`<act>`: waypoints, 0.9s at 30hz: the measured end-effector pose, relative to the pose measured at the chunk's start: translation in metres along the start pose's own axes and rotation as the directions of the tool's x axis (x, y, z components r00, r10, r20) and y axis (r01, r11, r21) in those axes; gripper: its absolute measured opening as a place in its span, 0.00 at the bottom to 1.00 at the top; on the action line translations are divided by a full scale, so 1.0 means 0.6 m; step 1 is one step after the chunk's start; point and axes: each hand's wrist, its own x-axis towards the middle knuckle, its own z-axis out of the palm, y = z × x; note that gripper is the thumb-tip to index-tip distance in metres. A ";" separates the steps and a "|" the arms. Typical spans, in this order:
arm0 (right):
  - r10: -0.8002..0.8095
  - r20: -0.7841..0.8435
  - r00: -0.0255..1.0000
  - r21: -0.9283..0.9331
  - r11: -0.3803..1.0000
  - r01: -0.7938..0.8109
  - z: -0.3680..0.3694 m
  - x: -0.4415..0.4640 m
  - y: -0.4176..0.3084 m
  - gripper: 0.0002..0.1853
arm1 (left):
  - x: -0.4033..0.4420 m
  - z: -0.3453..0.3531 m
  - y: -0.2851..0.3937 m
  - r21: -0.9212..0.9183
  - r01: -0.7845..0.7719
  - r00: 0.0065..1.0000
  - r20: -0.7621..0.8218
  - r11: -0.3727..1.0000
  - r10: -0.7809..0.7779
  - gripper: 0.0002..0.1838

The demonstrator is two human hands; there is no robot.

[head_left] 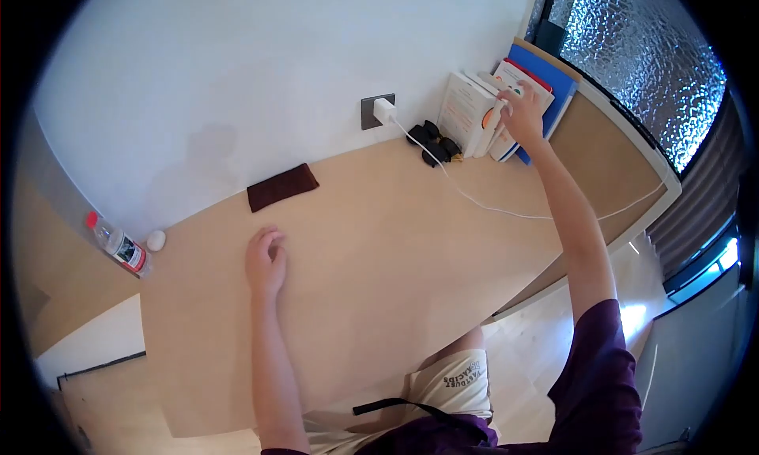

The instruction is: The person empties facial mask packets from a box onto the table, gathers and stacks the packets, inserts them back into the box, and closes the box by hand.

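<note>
My left hand (pixel 266 262) rests on the wooden desk (pixel 356 281), fingers loosely curved with a gap by the thumb and nothing in it. Just beyond it lies a dark brown folded cloth or pouch (pixel 282 187), apart from the fingers. My right arm stretches to the far right corner, where my right hand (pixel 523 117) grips the upper part of a white book (pixel 492 128) in an upright row. Part of that book is hidden by the hand. Another white book (pixel 465 111) stands to its left, and a blue folder (pixel 545 71) leans behind.
Black sunglasses (pixel 435 145) lie left of the books. A white charger (pixel 385 110) sits in the wall socket, its white cable (pixel 506 211) running across the desk to the right. A red-capped plastic bottle (pixel 126 252) and a small white round object (pixel 156 240) stand at the left edge.
</note>
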 end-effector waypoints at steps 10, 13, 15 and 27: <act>0.221 0.153 0.963 0.296 0.920 -0.258 0.141 0.021 0.033 0.27 | 0.004 -0.007 0.002 -0.045 0.031 0.999 -0.012 0.998 -0.032 0.11; 0.335 0.260 0.906 0.430 0.800 -0.419 0.133 0.030 0.025 0.29 | 0.006 -0.008 0.006 -0.039 0.045 0.998 -0.038 0.998 -0.047 0.11; 0.316 0.100 0.943 0.387 0.861 -0.330 0.174 0.019 0.047 0.31 | 0.007 -0.007 0.012 -0.038 0.056 0.998 -0.036 0.998 -0.057 0.10; 0.217 -0.160 0.963 0.361 0.921 -0.147 0.061 -0.028 0.016 0.25 | 0.005 0.008 -0.009 -0.022 0.027 0.993 -0.118 0.999 -0.030 0.06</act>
